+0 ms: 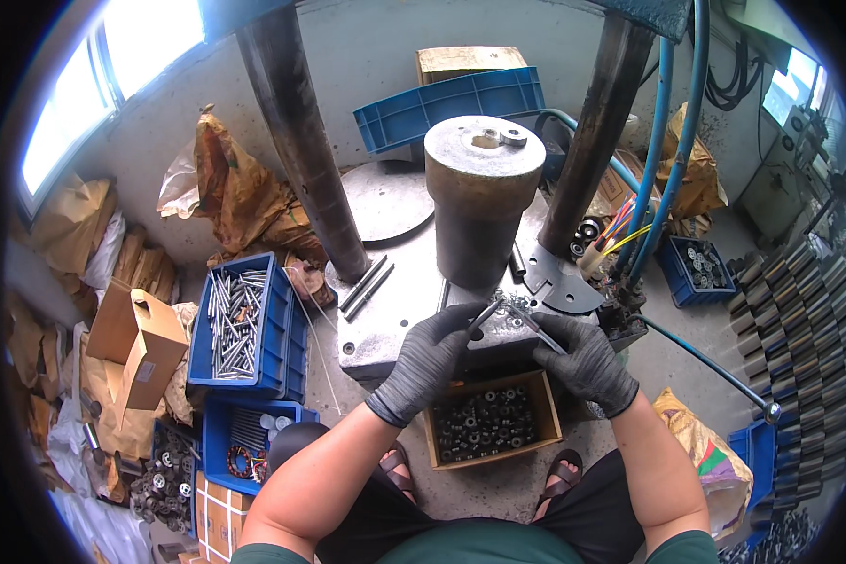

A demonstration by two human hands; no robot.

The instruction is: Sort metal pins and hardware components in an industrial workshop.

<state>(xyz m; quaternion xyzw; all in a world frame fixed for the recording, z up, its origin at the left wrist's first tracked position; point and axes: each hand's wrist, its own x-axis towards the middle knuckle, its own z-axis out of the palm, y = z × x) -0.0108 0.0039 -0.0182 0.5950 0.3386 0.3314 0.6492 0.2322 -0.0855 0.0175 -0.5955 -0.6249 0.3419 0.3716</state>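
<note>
Both my hands wear dark grey gloves and are raised over the front edge of a steel machine bed [385,329]. My left hand [426,362] is closed on a short metal shaft [484,318] that points up and to the right. Another slim metal shaft [541,335] is gripped in my right hand [589,365], its upper end slanting left. The two shafts come near each other, and I cannot tell whether they touch. Small shiny metal bits [510,306] lie on the bed just beyond. Several loose shafts [367,287] rest on the bed, left of my hands.
A thick steel cylinder [484,207] rises between two dark columns [305,141] [597,122]. Below my hands stands a wooden box [430,442] of small dark parts. Blue crates [291,329] [681,291] flank the bed. A blue-ended lever [714,362] juts out at right; stacked metal tubes [804,367] lie beyond.
</note>
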